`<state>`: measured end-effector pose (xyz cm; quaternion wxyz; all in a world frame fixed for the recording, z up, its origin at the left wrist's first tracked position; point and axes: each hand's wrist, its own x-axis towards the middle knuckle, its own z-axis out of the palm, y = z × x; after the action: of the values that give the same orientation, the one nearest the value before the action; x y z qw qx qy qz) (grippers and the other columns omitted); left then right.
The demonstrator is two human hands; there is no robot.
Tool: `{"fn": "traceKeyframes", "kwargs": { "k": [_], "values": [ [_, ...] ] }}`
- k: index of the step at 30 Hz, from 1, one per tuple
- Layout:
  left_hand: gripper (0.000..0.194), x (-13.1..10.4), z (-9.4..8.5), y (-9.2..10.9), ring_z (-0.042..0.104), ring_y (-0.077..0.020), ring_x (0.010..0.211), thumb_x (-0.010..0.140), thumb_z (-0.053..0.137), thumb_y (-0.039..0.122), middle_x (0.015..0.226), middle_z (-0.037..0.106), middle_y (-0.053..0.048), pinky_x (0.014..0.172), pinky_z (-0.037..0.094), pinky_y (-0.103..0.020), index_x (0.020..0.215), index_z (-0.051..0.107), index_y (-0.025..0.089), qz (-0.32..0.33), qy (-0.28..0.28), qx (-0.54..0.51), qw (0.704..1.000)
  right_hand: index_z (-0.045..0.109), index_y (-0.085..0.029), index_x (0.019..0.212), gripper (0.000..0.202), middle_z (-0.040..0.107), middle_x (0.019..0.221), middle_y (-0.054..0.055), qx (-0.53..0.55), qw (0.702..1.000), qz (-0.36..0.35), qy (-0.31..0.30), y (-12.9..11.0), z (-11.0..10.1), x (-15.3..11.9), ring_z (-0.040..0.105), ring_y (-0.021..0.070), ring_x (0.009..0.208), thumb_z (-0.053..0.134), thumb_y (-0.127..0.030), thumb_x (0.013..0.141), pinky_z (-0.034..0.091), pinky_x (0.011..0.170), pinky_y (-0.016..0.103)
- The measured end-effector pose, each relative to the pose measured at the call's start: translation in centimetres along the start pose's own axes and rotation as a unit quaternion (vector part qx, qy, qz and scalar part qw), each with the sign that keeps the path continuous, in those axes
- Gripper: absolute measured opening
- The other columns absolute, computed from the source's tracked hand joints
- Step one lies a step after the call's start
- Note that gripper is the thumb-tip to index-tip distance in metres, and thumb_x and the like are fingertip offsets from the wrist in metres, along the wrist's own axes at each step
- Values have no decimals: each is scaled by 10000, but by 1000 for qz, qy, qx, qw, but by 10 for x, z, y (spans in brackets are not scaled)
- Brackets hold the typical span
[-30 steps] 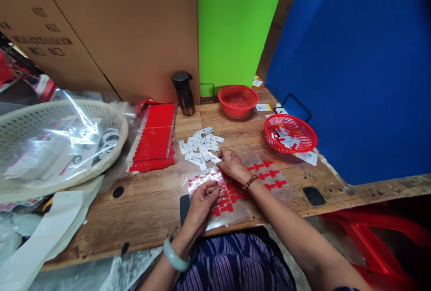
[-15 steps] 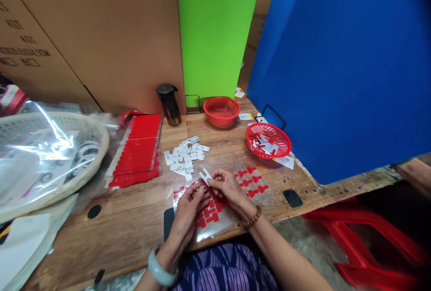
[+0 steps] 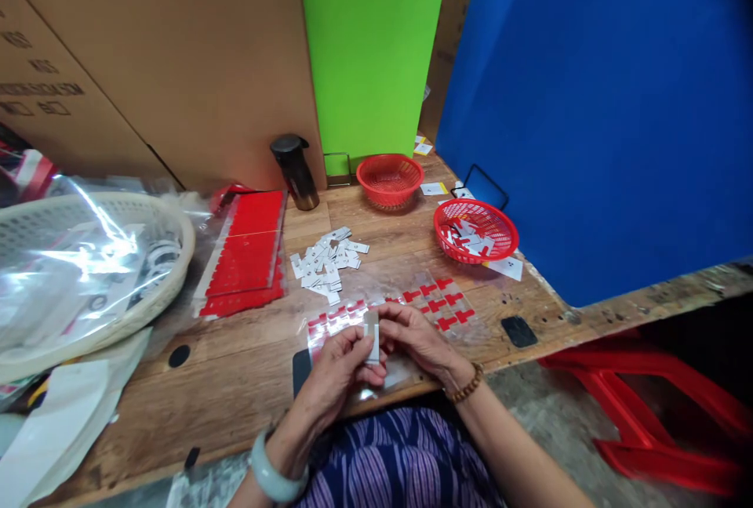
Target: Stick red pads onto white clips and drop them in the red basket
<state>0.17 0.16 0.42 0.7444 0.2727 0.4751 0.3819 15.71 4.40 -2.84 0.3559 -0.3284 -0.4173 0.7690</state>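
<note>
Yr L hand (image 3: 336, 371) has a narrow grip on the small flat white strip (image 3: 372, 343), R hand (image 3: 420, 337) curled in at its upper end (can't tell if that grip's shut on it), prob. to steady it above the clear plastic sheets w/ red T-shaped cutouts (image 3: 436, 306) on the wooden tabletop (image 3: 235, 371). Just beyond, the loose heap of white printed strips (image 3: 329, 259) lies w/in easy reach; the round red mesh basket (image 3: 504, 235) off to the right prob. keeps its white-and-red pcs. (image 3: 467, 235) separate.

Jade-green bangle (image 3: 278, 466), brown beaded bracelet (image 3: 469, 384)
</note>
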Motion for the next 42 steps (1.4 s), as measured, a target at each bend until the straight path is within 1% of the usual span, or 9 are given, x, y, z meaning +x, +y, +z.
{"fn": "traceKeyframes", "kwargs": {
  "k": [4,7,15,19,21,24,30,37,42],
  "values": [
    [255,-3,3,2,485,-25,406,734,678,350,588,590,0,423,377,-125,775,628,103,-5,-44,7,999,605,-174,896,332,571,672,-30,75,997,19,-25,7,2,-2,493,79,521,726,-402,687,395,516,197],
    [232,-4,2,2,442,-8,365,740,677,325,529,559,16,387,333,-112,745,635,96,-19,-44,-7,999,594,-182,871,336,555,654,-31,105,994,15,-21,11,4,-4,508,95,537,735,-413,673,416,539,215],
    [151,1,6,-5,616,-72,505,668,742,149,663,662,-44,534,526,-147,765,657,71,-69,24,-165,984,600,-187,813,250,557,743,-24,77,993,-41,75,16,14,-8,504,85,587,733,-347,674,433,590,216],
    [100,6,-1,-5,633,-81,502,711,698,97,658,679,-55,514,538,-142,790,642,73,-56,90,-164,981,573,-221,1056,397,587,898,5,-44,990,-50,122,16,2,-11,552,109,691,704,-322,695,454,661,241],
    [101,8,-7,-6,634,-91,481,719,693,103,657,688,-68,477,534,-146,790,626,75,-37,133,-126,982,567,-217,1069,355,589,908,17,-141,969,-65,190,17,-9,-14,557,123,707,653,-322,741,455,670,257],
    [141,12,-16,-9,636,-97,466,699,715,127,652,697,-67,454,526,-146,785,611,86,-3,178,-77,981,607,-194,910,153,600,800,19,-304,913,-85,258,17,-18,-21,556,145,695,541,-303,826,447,674,278],
    [226,17,-26,-20,677,-128,554,663,754,192,718,715,-75,557,561,-184,808,610,96,24,179,-64,982,591,-196,818,136,595,835,36,-471,844,-128,223,14,-9,-29,553,171,786,461,-179,851,434,740,292],
    [230,23,-15,-23,695,-147,651,672,748,165,745,720,-90,628,560,-200,828,590,105,19,173,-81,981,587,-221,871,128,584,876,56,-543,805,-125,204,22,-6,-29,543,204,845,481,-159,837,435,777,331],
    [255,29,-13,-29,699,-156,688,668,746,183,746,719,-76,661,549,-216,857,584,125,33,164,-60,984,555,-209,806,105,561,821,40,-564,794,-113,196,20,-7,-23,524,185,782,472,-151,835,431,727,306]
  ]
}}
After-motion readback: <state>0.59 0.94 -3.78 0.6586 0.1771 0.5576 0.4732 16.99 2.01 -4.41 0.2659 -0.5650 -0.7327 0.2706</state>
